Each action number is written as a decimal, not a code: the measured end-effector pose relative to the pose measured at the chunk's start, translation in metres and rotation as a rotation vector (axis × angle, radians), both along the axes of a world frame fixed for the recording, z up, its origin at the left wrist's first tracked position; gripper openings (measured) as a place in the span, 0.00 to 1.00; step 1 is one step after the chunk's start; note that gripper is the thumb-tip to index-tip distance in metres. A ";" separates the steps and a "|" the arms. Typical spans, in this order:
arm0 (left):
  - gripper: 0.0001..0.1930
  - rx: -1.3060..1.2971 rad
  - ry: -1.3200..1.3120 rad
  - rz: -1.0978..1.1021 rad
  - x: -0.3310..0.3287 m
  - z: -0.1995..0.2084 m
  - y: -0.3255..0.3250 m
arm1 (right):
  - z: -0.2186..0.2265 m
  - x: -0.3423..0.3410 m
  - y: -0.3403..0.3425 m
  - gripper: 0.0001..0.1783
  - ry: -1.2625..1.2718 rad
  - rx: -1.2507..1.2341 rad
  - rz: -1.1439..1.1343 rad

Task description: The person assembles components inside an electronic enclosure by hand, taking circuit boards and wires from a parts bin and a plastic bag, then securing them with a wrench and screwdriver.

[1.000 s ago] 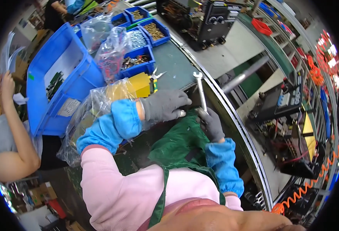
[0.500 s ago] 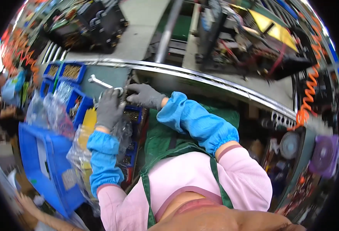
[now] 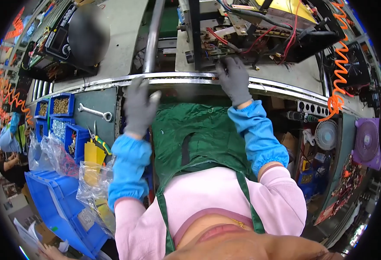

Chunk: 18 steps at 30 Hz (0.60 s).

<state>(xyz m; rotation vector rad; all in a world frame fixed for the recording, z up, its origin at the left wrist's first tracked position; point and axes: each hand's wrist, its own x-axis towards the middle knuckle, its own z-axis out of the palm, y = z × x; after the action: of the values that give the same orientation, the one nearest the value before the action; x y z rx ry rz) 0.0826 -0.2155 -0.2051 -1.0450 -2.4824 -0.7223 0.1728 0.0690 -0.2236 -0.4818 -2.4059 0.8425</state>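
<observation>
My left hand (image 3: 139, 107), in a grey glove, is over the near rail of the conveyor (image 3: 177, 75). Its fingers stretch forward with the thumb apart, and nothing shows in them. My right hand (image 3: 235, 81), gloved alike, reaches across the rail to the front edge of an opened black equipment chassis (image 3: 259, 47) with red wires and boards. The fingers of that hand are bent together at the chassis edge; anything between them is hidden. A combination wrench (image 3: 94, 111) lies on the grey side bench, left of my left hand. Below it are green-and-yellow handled pliers (image 3: 103, 144).
Blue bins of screws (image 3: 62, 105) stand at the left, above clear plastic bags (image 3: 54, 152) and a large blue crate (image 3: 62, 208). A second unit (image 3: 54, 52) is far left, partly behind a blurred dark oval (image 3: 88, 34). Orange coiled hose (image 3: 338, 73) hangs right, near fans (image 3: 367, 143).
Both hands have left the side bench where the wrench lies. My right hand has moved right and forward to the chassis; my left hand has shifted right to the rail. The view has swung too.
</observation>
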 end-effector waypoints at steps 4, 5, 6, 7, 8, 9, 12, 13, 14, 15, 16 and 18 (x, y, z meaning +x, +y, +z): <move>0.40 0.107 -0.060 -0.069 -0.013 -0.038 0.086 | 0.006 -0.038 -0.002 0.21 -0.098 0.487 0.077; 0.42 0.194 0.025 -0.125 -0.022 -0.052 0.108 | 0.009 -0.040 -0.004 0.23 -0.172 0.481 0.073; 0.44 0.133 -0.078 -0.078 -0.023 -0.059 0.130 | 0.012 -0.033 0.002 0.26 -0.247 0.481 0.061; 0.42 0.097 -0.210 -0.138 -0.025 -0.045 0.152 | 0.002 -0.033 0.023 0.28 -0.357 0.523 0.069; 0.37 0.178 -0.099 -0.081 -0.032 -0.070 0.149 | 0.034 -0.031 0.003 0.31 -0.431 0.567 0.174; 0.37 0.176 -0.323 -0.130 -0.026 -0.052 0.148 | 0.016 -0.033 0.018 0.34 -0.479 0.603 0.145; 0.48 0.171 -0.074 -0.032 -0.015 -0.049 0.138 | 0.010 -0.038 0.025 0.39 -0.459 0.643 0.206; 0.48 0.166 -0.071 -0.006 -0.014 -0.056 0.134 | 0.009 -0.040 0.023 0.40 -0.439 0.648 0.230; 0.50 0.159 -0.095 -0.013 -0.014 -0.052 0.134 | 0.009 -0.042 0.026 0.41 -0.420 0.652 0.241; 0.52 0.152 -0.122 -0.024 -0.015 -0.050 0.134 | 0.008 -0.043 0.029 0.40 -0.368 0.687 0.256; 0.52 0.149 -0.121 -0.017 -0.015 -0.050 0.134 | 0.004 -0.044 0.030 0.40 -0.365 0.685 0.263; 0.53 0.075 -0.172 0.007 -0.016 -0.049 0.136 | -0.003 -0.047 0.032 0.37 -0.224 0.700 0.202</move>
<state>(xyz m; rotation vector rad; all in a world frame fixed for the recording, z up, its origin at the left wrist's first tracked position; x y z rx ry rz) 0.0667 -0.0792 -0.2543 -0.9850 -2.5785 -0.9314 0.1260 0.1013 -0.2265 -0.0566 -2.7721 -0.0218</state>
